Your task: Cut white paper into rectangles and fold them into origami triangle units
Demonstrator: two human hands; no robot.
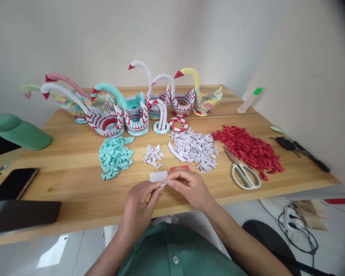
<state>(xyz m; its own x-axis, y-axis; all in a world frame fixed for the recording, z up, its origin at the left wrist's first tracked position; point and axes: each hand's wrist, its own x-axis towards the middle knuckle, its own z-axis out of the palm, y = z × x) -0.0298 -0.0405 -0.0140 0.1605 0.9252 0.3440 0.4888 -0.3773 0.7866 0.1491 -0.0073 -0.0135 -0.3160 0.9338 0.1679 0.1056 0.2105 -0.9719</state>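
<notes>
Between my two hands, just above the table's front edge, is a small folded piece of white paper. My left hand pinches one end of it with thumb and fingertips. From the other side my right hand pinches it too, fingers curled. A flat white paper slip lies right behind the fingertips, and a red paper piece is partly hidden behind my right hand. Farther back lie a few loose white folded triangles and a larger white pile with a curved white strip beside it.
Turquoise triangles are heaped to the left, red ones to the right. Scissors lie by the red heap. Several paper swans, including a yellow-necked one, stand behind. A phone and a dark device are at left.
</notes>
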